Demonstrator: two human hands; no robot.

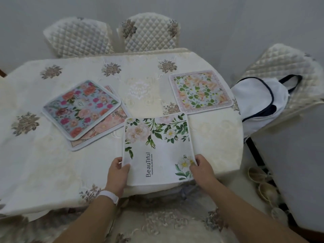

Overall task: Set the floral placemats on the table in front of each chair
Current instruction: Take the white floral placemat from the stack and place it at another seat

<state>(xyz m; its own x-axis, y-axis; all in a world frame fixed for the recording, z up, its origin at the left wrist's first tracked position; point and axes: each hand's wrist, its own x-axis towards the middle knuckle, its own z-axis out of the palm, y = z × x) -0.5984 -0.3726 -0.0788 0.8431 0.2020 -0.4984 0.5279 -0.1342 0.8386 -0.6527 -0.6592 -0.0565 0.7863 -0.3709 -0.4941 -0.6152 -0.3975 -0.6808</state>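
Observation:
A white placemat with green leaves and the word "Beautiful" [157, 148] lies at the table's near edge. My left hand [116, 174] pinches its near left corner and my right hand [201, 168] pinches its near right corner. A peach-and-green floral placemat [199, 92] lies flat at the right end of the table. On the left, a blue placemat with pink and red roses [82, 107] rests on top of a pink placemat [108, 123], both skewed.
The table [52, 163] wears a cream embroidered cloth. Two quilted chairs [78, 37] [149, 32] stand at the far side, another [284, 67] at the right with a white bag [259, 99] on it. A chair back [166, 225] is under my arms.

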